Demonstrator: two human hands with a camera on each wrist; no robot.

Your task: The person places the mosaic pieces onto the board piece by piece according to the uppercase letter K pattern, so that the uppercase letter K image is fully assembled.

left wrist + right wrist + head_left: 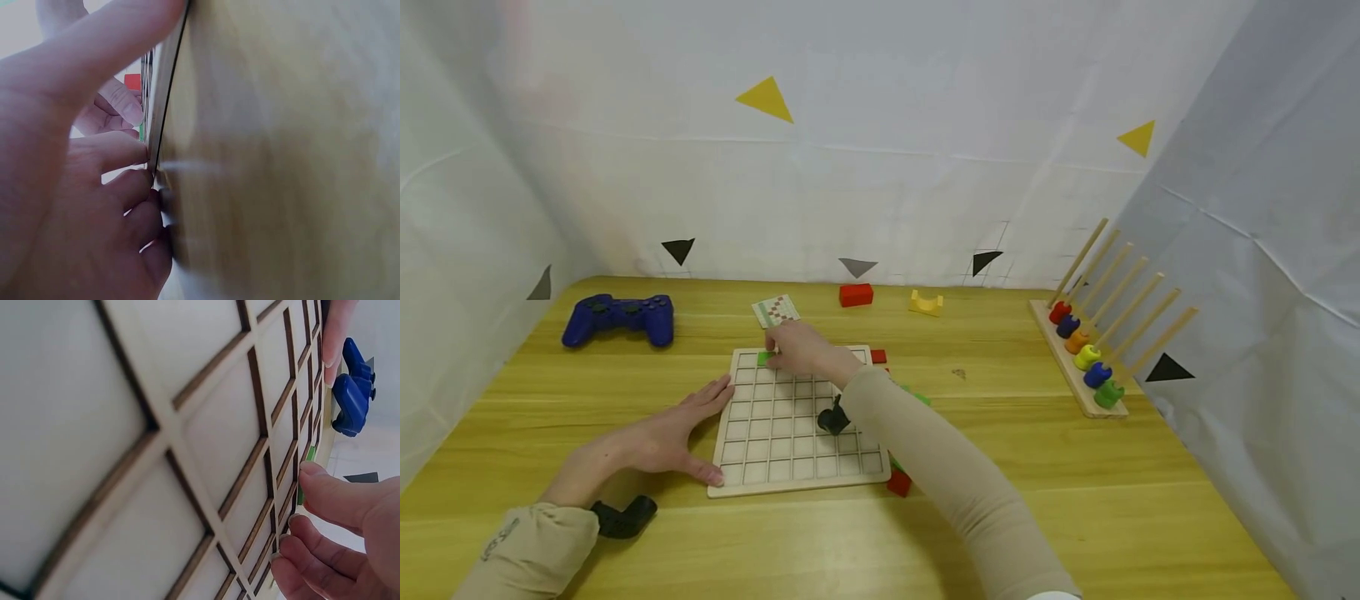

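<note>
A pale wooden grid board (801,477) lies flat on the table in front of me. My left hand (662,433) spreads along its left edge, fingertips at the upper part and thumb at the lower corner. Over the board's far edge my right hand (805,348) reaches, thumb and forefinger bent down on a green tile (763,358) in the far row near the left corner. In the right wrist view the thumb covers part of that green tile (312,453), and the other fingers curl beside it, close to the board.
Red blocks (898,482) and green ones peek out beside the board under the right sleeve. Behind lie a pattern card (775,310), a red block (856,295) and a yellow arch (927,303). A blue game controller (619,319) sits left, a peg stand (1078,358) right.
</note>
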